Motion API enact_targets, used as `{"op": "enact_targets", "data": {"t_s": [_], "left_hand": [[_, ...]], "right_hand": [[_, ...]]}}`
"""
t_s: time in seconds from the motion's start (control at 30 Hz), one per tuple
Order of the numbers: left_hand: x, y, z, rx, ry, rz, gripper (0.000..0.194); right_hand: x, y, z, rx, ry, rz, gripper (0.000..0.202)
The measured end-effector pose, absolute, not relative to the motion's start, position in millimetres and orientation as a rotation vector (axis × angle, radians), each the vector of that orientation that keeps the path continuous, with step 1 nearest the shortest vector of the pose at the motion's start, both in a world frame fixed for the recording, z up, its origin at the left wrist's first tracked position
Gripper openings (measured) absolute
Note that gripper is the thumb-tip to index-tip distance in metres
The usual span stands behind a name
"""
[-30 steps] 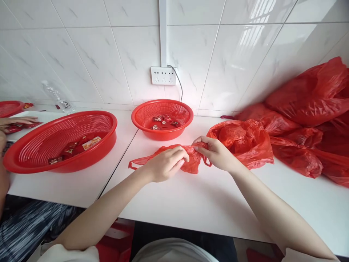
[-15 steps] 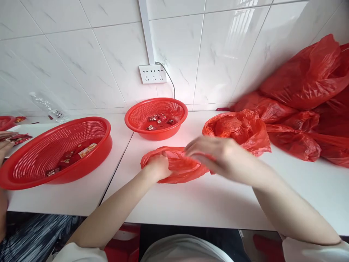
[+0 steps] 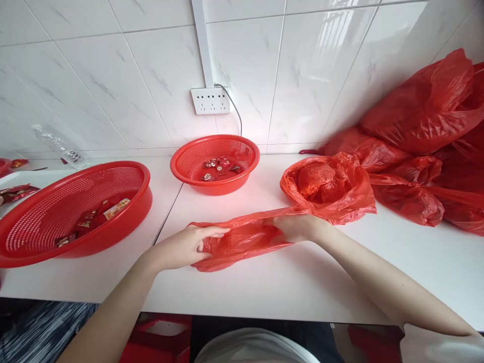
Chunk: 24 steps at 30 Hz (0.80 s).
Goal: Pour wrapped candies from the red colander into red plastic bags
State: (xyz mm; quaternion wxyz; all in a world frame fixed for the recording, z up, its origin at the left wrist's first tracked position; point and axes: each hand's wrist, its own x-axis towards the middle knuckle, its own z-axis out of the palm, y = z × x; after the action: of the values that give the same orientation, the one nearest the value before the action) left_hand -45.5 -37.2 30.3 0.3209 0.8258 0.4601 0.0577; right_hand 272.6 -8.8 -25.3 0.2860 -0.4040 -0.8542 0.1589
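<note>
A thin red plastic bag (image 3: 245,242) lies stretched wide across the white table, its mouth facing up. At the bag's left end, my left hand (image 3: 186,247) grips the rim between thumb and fingers. My right hand (image 3: 293,228) reaches inside the right end, and its fingers are hidden by the plastic. Just behind my right hand sits another red bag (image 3: 328,184) with its top open and crumpled plastic in it. Behind the stretched bag stands a round red basket (image 3: 215,187) with several small wrapped packets (image 3: 223,164) at its bottom.
A larger red basket (image 3: 141,212) with wrapped packets stands tilted on the left. Full red bags (image 3: 419,111) are piled at the right against the tiled wall. A plastic bottle (image 3: 62,146) and a white tray (image 3: 38,177) are at the far left. A socket panel (image 3: 210,101) is on the wall.
My left hand has moved left and toward me with the bag's rim. My right hand has gone from above the bag into it. The bag is now stretched wider; the other person's hand has left view.
</note>
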Motion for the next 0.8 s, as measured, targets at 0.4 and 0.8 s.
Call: {"op": "enact_targets", "data": {"t_s": [0.4,0.8], "left_hand": [[-18,-12,4,2.612,1.099,0.043,0.078],[-43,36,-18,1.440,1.099,0.602,0.068]], "right_hand": [[245,-17,-8,-0.708,-2.824,-0.155,0.058],[286,18,-39,-1.109,-2.605,0.762,0.071]]}}
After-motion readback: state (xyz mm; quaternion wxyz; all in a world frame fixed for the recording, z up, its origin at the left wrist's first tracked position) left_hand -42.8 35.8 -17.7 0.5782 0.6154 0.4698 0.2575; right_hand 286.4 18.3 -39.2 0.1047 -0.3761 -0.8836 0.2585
